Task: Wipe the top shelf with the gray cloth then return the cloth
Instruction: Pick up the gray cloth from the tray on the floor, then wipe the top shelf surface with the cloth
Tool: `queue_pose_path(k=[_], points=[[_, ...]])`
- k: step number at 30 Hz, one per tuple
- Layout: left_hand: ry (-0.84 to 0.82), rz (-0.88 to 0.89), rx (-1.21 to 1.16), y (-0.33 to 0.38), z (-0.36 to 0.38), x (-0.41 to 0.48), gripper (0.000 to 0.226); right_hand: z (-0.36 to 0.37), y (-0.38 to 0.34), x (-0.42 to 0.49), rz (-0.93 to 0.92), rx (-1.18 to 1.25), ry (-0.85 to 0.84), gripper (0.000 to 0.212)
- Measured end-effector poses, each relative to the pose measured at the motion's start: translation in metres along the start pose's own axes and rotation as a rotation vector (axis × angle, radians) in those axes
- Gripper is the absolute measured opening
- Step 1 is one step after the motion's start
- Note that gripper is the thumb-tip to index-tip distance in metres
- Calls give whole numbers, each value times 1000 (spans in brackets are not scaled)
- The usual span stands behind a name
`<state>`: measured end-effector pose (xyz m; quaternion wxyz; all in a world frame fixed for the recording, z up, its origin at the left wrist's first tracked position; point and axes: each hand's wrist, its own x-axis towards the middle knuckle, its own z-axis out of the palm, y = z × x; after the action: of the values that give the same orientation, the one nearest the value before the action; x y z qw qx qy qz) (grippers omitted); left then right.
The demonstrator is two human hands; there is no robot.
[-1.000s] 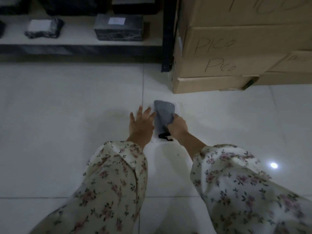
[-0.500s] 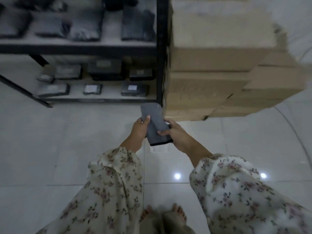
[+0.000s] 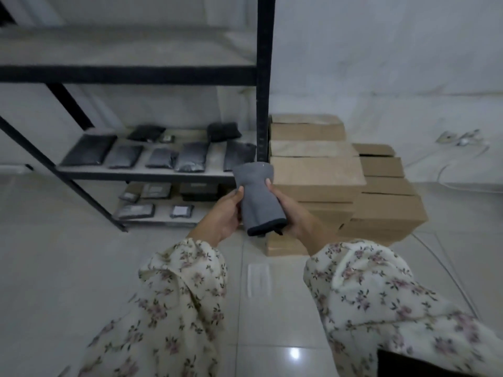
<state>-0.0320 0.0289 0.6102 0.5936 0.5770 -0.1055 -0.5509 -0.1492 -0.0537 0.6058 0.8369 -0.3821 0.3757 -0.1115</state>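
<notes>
A folded gray cloth (image 3: 258, 197) with a dark hem is held upright between both hands in front of me. My left hand (image 3: 221, 214) grips its left side and my right hand (image 3: 292, 210) grips its right side and lower end. Above and to the left runs the top shelf (image 3: 117, 50), a pale board in a black frame with nothing on it that I can see. Both arms wear floral sleeves.
A black upright post (image 3: 264, 77) stands just behind the cloth. Lower shelves (image 3: 152, 172) carry several dark wrapped packages. Stacked cardboard boxes (image 3: 340, 186) sit to the right. A clear plastic sheet (image 3: 258, 278) lies on the tiled floor; cables (image 3: 449, 170) trail by the right wall.
The cloth came up off the floor into both hands. My view rose from the floor and lowest shelf, so the top shelf is now in sight.
</notes>
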Motion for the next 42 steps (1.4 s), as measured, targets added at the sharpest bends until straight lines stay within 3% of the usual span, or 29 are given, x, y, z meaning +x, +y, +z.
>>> queue_pose_path(k=[4,7,11,16,20,26,30,32,34,36,39,42], points=[[13,67,139,20,1,-7,31,19,-18,-11,37,16,-82,55],[68,145,374,38,-7,1,35,29,-34,-9,32,37,-91,56],[272,223,825,70,-29,27,65,47,-64,2,10,56,-104,57],[476,493,921,148,-43,51,39,94,-119,49,-117,-29,-57,51],[545,789,1220,216,-63,87,40,143,-170,100,-312,-87,78,43],[388,1008,1539,304,-98,158,44,193,-234,182,-514,-284,444,42],[278,978,1660,336,-113,204,47,202,-262,203,-684,-486,574,38],[238,914,1693,342,-115,220,51,196,-275,209,-741,-728,744,41],[220,845,1699,343,-115,232,55,183,-288,210,-701,-1033,982,43],[213,800,1704,342,-113,238,56,168,-295,212,-545,-1312,1147,45],[201,766,1715,343,-113,240,57,162,-298,218,-327,-1350,1196,43],[207,780,1725,342,-113,239,56,183,-289,233,-440,-1375,1081,42]])
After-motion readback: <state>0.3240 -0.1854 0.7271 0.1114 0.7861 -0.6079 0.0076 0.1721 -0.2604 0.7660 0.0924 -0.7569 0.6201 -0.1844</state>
